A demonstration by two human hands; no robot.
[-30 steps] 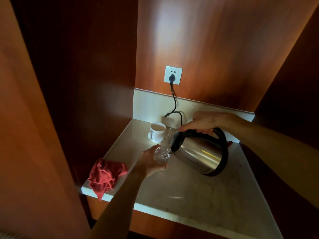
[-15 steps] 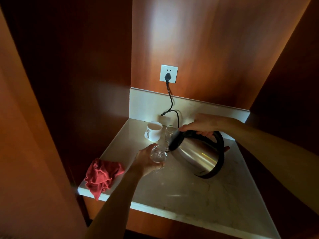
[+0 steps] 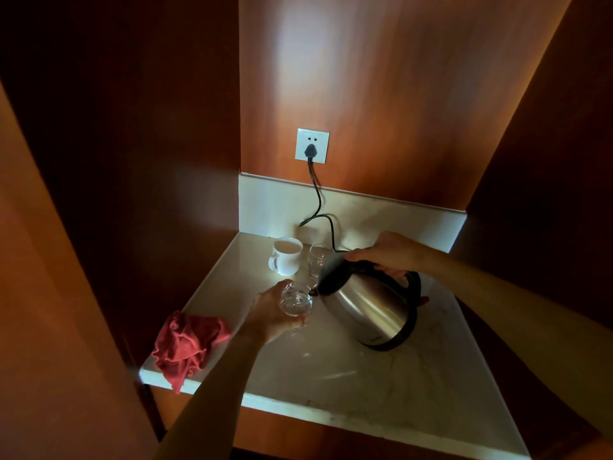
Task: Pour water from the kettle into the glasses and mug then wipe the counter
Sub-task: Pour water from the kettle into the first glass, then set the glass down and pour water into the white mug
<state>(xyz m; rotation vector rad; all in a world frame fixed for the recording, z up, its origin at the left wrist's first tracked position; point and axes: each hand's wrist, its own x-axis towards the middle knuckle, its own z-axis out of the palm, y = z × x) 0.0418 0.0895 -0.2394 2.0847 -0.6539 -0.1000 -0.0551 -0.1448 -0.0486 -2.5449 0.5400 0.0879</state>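
My right hand (image 3: pixel 386 252) is wrapped around the black handle of the brushed stainless-steel electric kettle (image 3: pixel 370 310), fingers curled over the top of the grip, and I have the kettle tipped to my left so its dark spout sits right at the rim of the small clear drinking glass (image 3: pixel 296 298). My left hand (image 3: pixel 273 313) cups that glass from the left side and underneath, fingers bent around it; it looks lifted a little off the pale marble counter (image 3: pixel 348 376), though in this dim light I cannot tell for sure. There is something clear glinting inside the glass, but I cannot make out a stream from the spout. My fingertips on the far side of the handle are hidden by it.

Behind the glass, near the back wall, the white ceramic mug (image 3: pixel 286 257) stands upright with its handle toward the left, and just beside it on the right stands a second clear glass (image 3: pixel 316 260), partly covered by the kettle's lid. How full either one is I cannot read.

The crumpled red cloth (image 3: pixel 187 343) lies at the counter's front left corner, one tail hanging over the edge. A black cord (image 3: pixel 316 197) runs from the white wall socket (image 3: pixel 312 146) down behind the kettle, where its end is hidden.
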